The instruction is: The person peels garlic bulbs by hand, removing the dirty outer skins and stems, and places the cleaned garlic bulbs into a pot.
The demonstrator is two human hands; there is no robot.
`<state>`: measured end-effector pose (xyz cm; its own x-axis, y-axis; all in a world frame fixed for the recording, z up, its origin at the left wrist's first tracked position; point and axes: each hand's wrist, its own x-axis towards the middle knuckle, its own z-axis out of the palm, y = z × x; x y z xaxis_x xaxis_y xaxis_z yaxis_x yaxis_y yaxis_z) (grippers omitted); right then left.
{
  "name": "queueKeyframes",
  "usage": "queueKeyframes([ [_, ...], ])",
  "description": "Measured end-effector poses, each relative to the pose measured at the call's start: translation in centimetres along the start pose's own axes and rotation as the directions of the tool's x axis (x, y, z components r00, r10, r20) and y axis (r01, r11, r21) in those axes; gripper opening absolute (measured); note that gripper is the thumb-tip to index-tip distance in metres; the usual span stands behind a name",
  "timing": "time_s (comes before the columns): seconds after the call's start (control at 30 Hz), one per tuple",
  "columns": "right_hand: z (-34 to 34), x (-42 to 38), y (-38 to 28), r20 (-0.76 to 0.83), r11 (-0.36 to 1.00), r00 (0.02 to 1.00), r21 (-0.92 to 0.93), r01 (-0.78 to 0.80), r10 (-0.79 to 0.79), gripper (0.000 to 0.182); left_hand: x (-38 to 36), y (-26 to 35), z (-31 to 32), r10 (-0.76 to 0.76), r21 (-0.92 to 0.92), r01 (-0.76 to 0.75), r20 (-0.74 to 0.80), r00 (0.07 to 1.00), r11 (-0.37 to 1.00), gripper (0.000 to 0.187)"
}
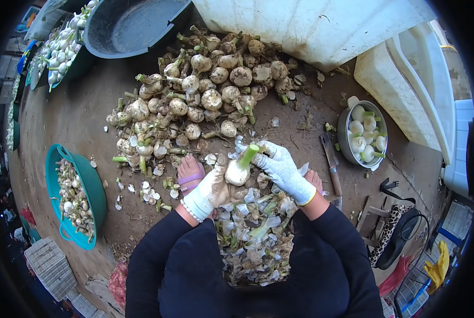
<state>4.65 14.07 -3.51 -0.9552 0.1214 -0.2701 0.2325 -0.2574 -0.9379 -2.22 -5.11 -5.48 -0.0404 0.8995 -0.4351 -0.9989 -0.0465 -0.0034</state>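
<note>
Between my knees, a peeled white garlic bulb [238, 173] with a short green stem tilts up to the right. My left hand [211, 186], in a soiled white glove with a beaded bracelet at the wrist, is closed round its left side. My right hand [285, 170], in a pale knitted glove, closes its fingertips at the bulb's right side by the stem; what they pinch exactly is partly hidden. Below both hands lies a heap of garlic skins and leaves [255, 233]. Ahead is a big pile of unpeeled, dirt-covered garlic bulbs [200, 98].
A metal pot [343, 132] of peeled bulbs stands at right, beside a wooden-handled knife [330, 164] on the ground. At left is a teal basin [96, 185] of small garlic. A black tub [136, 26] and white containers [406, 90] stand at the back.
</note>
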Motion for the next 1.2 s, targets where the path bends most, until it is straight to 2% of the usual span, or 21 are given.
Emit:
queueKeyframes([
  [0.07, 0.0, 0.0, -0.8, -0.013, 0.999, 0.999, -0.009, 0.034, -0.034, 0.023, -0.2, 0.0, 1.7, -0.034, -0.015, 0.034, 0.007, 0.999, 0.999, 0.073],
  [0.13, -0.3, -0.3, -1.7, 0.065, 0.977, 0.988, 0.153, -0.150, 0.141, 0.019, -0.4, -0.4, 4.0, 0.117, 0.173, -0.067, -0.299, 0.947, 0.983, 0.076],
  [0.17, 0.0, -0.4, -2.5, 0.029, 0.905, 0.967, 0.346, -0.248, 0.254, 0.016, -0.4, -0.4, 3.8, 0.116, 0.173, -0.066, -0.300, 0.947, 0.983, 0.076],
  [0.2, -0.9, -0.1, 0.4, 0.042, 0.806, 0.944, 0.509, -0.303, 0.328, 0.017, -0.4, -0.2, 3.6, 0.117, 0.384, -0.054, -0.140, 0.983, 0.922, 0.081],
  [0.23, -0.6, 0.1, 0.9, 0.035, 0.845, 0.960, 0.466, -0.262, 0.278, 0.020, -0.3, -0.1, 3.3, 0.079, 0.577, -0.076, 0.020, 0.997, 0.813, 0.087],
  [0.27, -0.4, 0.1, 1.1, 0.035, 0.881, 0.973, 0.419, -0.221, 0.228, 0.024, -0.4, -0.1, 3.2, 0.095, 0.589, -0.100, 0.039, 0.995, 0.802, 0.084],
  [0.3, -1.4, -0.1, 0.8, 0.048, 0.982, 0.992, 0.147, -0.119, 0.113, 0.030, 0.0, -0.7, 2.2, 0.169, 0.548, -0.152, 0.020, 0.985, 0.823, 0.083],
  [0.33, -1.9, 0.0, 0.3, -0.076, 0.976, 0.982, -0.123, -0.180, 0.171, 0.032, 0.3, -0.9, 2.3, 0.240, 0.507, -0.206, -0.002, 0.971, 0.837, 0.085],
  [0.4, -2.3, -0.2, 1.0, -0.208, 0.993, 0.978, -0.109, -0.043, 0.020, 0.036, -0.2, -0.4, 2.6, 0.321, 0.384, -0.262, -0.095, 0.942, 0.885, 0.087],
  [0.43, -1.8, -0.6, -0.6, -0.149, 0.997, 0.988, -0.063, -0.037, 0.027, 0.040, 0.1, -0.5, 2.6, 0.441, 0.291, -0.393, -0.120, 0.890, 0.872, 0.081],
  [0.47, -1.0, -1.3, -2.2, -0.077, 0.959, 0.988, -0.262, 0.111, -0.135, 0.042, 0.2, -0.5, 2.2, 0.441, 0.290, -0.393, -0.120, 0.889, 0.872, 0.081],
  [0.53, 0.3, -1.8, -1.1, 0.042, 0.894, 0.972, -0.387, 0.227, -0.229, 0.040, 0.7, -0.3, 1.5, 0.523, 0.286, -0.472, -0.136, 0.841, 0.834, 0.076],
  [0.6, 0.1, -1.6, -1.2, 0.122, 0.848, 0.984, -0.499, 0.177, -0.134, 0.039, 0.7, 0.0, 0.9, 0.500, 0.225, -0.464, -0.147, 0.853, 0.857, 0.065],
  [0.7, 0.3, -1.3, -1.2, -0.033, 0.997, 0.997, -0.044, 0.061, -0.063, 0.031, 0.7, 1.0, 1.9, 0.628, 0.225, -0.600, -0.078, 0.775, 0.768, 0.043],
  [0.87, -2.1, -1.2, -0.5, -0.261, 0.996, 0.965, 0.078, 0.041, -0.019, 0.031, -0.9, 0.4, 1.0, 0.686, 0.515, -0.575, -0.035, 0.727, 0.635, 0.043],
  [0.93, -3.1, -1.3, -1.1, -0.293, 0.994, 0.956, 0.099, 0.051, -0.020, 0.031, -1.7, 0.1, 1.0, 0.287, 0.902, -0.045, -0.090, 0.954, 0.430, 0.039],
  [1.0, -3.0, -1.3, -1.4, -0.288, 0.997, 0.957, 0.066, 0.044, -0.023, 0.030, -1.5, -0.5, 2.5, 0.269, 0.997, -0.071, 0.067, 0.961, 0.002, 0.041],
  [1.07, -2.7, -1.4, -1.3, -0.199, 1.000, 0.980, 0.031, 0.006, 0.000, 0.031, -1.3, -0.1, 3.6, 0.496, 0.980, -0.046, 0.139, 0.857, -0.194, 0.041],
  [1.1, -2.3, -1.5, -1.1, -0.168, 0.998, 0.986, 0.065, 0.003, 0.008, 0.031, -1.0, -0.1, 3.1, 0.644, 0.995, -0.073, 0.099, 0.759, -0.068, 0.038],
  [1.13, -1.8, -1.6, -1.8, -0.131, 1.000, 0.991, 0.015, -0.013, 0.015, 0.029, -0.8, 0.5, 4.3, 0.684, 0.954, -0.075, 0.261, 0.681, -0.289, 0.036],
  [1.2, -0.9, -1.8, -2.0, -0.075, 0.981, 0.992, -0.177, 0.084, -0.098, 0.027, -0.1, 0.5, 3.8, 0.666, 0.876, -0.055, 0.404, 0.627, -0.480, 0.032],
])
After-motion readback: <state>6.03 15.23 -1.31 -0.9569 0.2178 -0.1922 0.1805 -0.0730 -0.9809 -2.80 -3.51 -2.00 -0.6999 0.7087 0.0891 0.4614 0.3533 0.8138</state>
